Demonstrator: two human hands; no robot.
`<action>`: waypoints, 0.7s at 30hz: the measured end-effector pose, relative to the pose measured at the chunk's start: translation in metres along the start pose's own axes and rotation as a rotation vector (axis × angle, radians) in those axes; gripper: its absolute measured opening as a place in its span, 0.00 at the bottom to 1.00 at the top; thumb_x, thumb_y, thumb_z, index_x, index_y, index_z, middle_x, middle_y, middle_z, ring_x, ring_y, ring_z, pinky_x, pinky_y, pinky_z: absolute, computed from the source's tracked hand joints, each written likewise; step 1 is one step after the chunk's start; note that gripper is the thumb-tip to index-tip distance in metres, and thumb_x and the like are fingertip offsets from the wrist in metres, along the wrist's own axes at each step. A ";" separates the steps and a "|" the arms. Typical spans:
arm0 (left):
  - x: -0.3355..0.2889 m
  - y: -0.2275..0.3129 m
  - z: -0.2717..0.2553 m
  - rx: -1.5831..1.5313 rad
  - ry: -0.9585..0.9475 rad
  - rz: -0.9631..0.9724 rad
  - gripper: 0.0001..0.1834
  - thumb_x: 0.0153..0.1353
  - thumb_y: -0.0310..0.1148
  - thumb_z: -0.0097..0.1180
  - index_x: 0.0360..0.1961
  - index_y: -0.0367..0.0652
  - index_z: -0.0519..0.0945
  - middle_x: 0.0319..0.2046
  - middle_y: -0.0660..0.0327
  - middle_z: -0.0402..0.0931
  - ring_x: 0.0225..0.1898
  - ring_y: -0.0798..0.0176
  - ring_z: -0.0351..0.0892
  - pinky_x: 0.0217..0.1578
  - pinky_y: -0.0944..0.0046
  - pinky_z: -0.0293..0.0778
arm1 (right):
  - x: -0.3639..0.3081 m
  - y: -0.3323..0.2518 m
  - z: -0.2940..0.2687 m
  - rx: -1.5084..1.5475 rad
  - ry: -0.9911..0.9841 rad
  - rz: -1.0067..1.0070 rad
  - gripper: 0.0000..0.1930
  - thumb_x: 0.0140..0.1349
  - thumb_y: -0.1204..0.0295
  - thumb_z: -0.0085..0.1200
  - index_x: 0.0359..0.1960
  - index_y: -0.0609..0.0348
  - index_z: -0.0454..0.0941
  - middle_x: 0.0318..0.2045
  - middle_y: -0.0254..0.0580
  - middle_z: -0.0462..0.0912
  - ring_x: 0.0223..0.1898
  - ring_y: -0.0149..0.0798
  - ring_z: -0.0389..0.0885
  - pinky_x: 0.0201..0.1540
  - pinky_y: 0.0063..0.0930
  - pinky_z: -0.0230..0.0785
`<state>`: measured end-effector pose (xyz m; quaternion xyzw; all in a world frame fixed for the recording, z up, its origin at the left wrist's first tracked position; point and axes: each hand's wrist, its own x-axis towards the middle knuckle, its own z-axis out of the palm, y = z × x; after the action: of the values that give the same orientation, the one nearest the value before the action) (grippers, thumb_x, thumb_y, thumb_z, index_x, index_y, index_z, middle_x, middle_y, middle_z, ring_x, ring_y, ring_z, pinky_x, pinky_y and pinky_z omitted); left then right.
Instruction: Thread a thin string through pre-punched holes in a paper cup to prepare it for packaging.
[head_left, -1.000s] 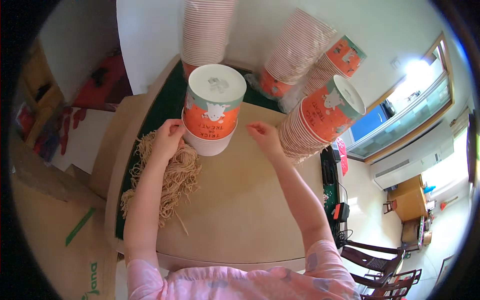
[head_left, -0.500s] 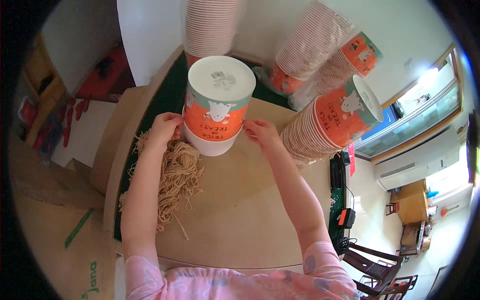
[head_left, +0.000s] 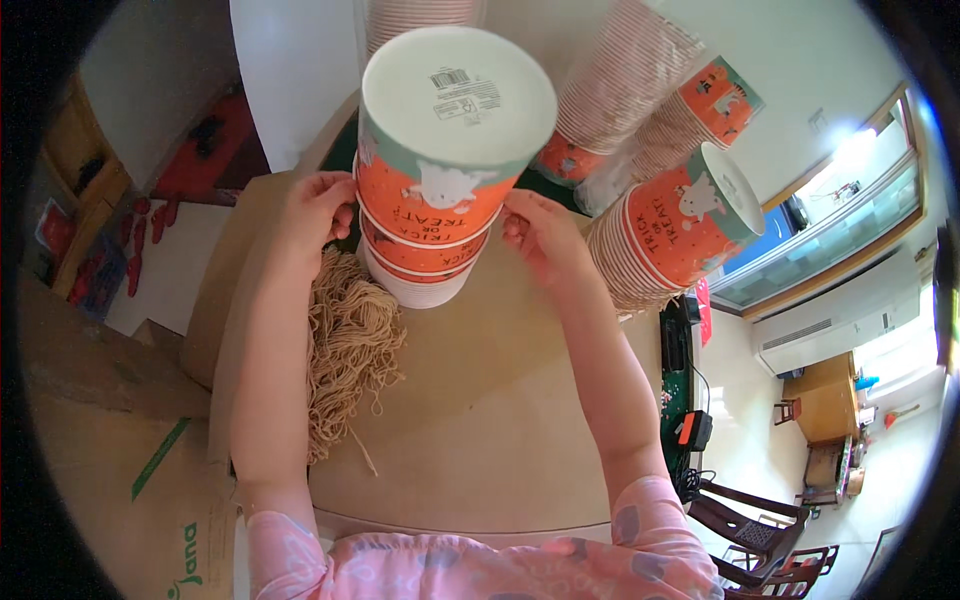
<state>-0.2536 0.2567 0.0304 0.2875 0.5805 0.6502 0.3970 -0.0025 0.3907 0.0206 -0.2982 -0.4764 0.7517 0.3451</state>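
Note:
An upside-down paper bucket [head_left: 435, 190], orange and green with a white base facing up, is raised partway off a short stack of like buckets [head_left: 418, 262] beneath it. My left hand [head_left: 325, 212] grips its rim at the left, fingers curled. At the opposite side, my right hand [head_left: 545, 232] pinches the rim between thumb and fingers. By my left forearm lies a loose bundle of beige cords [head_left: 352, 365], partly hidden by that arm. A tilted stack of nested buckets [head_left: 672, 230] with cord strands around its lower part is to the right of my right hand.
Plastic-wrapped bucket stacks [head_left: 630, 80] stand at the back, with one more stack [head_left: 425, 15] behind the raised bucket. Brown board [head_left: 480, 430] covers the tabletop. A cardboard box [head_left: 110, 440] is at left; a black-and-orange device [head_left: 694, 431] and a dark chair [head_left: 755, 535] are at right.
Both hands have lifted the top bucket upward, toward the camera, exposing the printed sides of the buckets beneath. The cord bundle stays where it was.

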 end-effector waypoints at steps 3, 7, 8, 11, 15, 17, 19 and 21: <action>-0.015 0.023 0.006 -0.018 0.011 0.157 0.06 0.61 0.31 0.55 0.36 0.40 0.78 0.22 0.67 0.74 0.21 0.74 0.70 0.23 0.74 0.66 | -0.021 -0.021 0.026 0.007 0.061 -0.121 0.07 0.63 0.72 0.52 0.38 0.61 0.75 0.28 0.31 0.78 0.23 0.25 0.73 0.26 0.18 0.65; -0.058 0.033 0.005 -0.071 -0.105 0.143 0.10 0.61 0.27 0.56 0.43 0.36 0.77 0.36 0.65 0.79 0.37 0.72 0.77 0.37 0.71 0.73 | -0.070 -0.036 0.046 0.162 0.025 -0.169 0.09 0.65 0.73 0.47 0.45 0.60 0.72 0.37 0.36 0.80 0.37 0.29 0.79 0.35 0.22 0.73; -0.063 0.015 0.000 -0.285 -0.155 0.210 0.08 0.62 0.26 0.54 0.42 0.38 0.77 0.37 0.66 0.78 0.36 0.73 0.76 0.37 0.72 0.73 | -0.086 -0.035 0.037 0.132 -0.049 -0.199 0.09 0.64 0.74 0.48 0.44 0.61 0.73 0.37 0.36 0.80 0.38 0.30 0.79 0.36 0.23 0.73; -0.115 -0.012 -0.017 0.449 -0.029 0.437 0.07 0.60 0.23 0.55 0.40 0.40 0.77 0.33 0.66 0.77 0.33 0.74 0.74 0.33 0.73 0.70 | -0.144 -0.014 -0.006 -0.196 -0.155 -0.311 0.08 0.60 0.80 0.48 0.41 0.63 0.75 0.37 0.37 0.79 0.38 0.30 0.79 0.37 0.23 0.73; -0.188 -0.078 -0.053 0.470 -0.088 0.098 0.03 0.58 0.23 0.57 0.34 0.37 0.78 0.28 0.64 0.76 0.29 0.73 0.74 0.30 0.71 0.69 | -0.222 0.023 -0.004 -0.666 0.031 -0.456 0.10 0.51 0.89 0.53 0.35 0.65 0.76 0.33 0.39 0.80 0.34 0.31 0.79 0.38 0.22 0.73; -0.214 -0.094 -0.060 0.560 -0.053 0.115 0.03 0.57 0.23 0.58 0.33 0.37 0.78 0.28 0.62 0.76 0.28 0.71 0.74 0.29 0.70 0.69 | -0.236 0.041 -0.013 -0.806 0.033 -0.515 0.10 0.50 0.89 0.54 0.33 0.65 0.77 0.35 0.42 0.80 0.34 0.33 0.80 0.38 0.22 0.73; -0.236 -0.110 -0.067 0.624 -0.027 0.165 0.02 0.57 0.23 0.58 0.32 0.37 0.78 0.27 0.61 0.76 0.27 0.69 0.74 0.29 0.69 0.69 | -0.255 0.049 -0.013 -0.951 0.006 -0.555 0.09 0.50 0.88 0.55 0.32 0.64 0.77 0.37 0.43 0.79 0.35 0.36 0.80 0.37 0.23 0.74; -0.252 -0.122 -0.071 0.726 0.018 0.161 0.03 0.58 0.23 0.57 0.33 0.36 0.78 0.31 0.59 0.77 0.31 0.67 0.77 0.33 0.69 0.71 | -0.269 0.053 -0.011 -0.958 0.007 -0.532 0.10 0.49 0.87 0.56 0.33 0.63 0.78 0.38 0.44 0.79 0.36 0.37 0.80 0.36 0.25 0.74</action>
<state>-0.1602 0.0064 -0.0791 0.4485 0.7524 0.4335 0.2118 0.1510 0.1639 -0.0004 -0.2935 -0.8232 0.3365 0.3505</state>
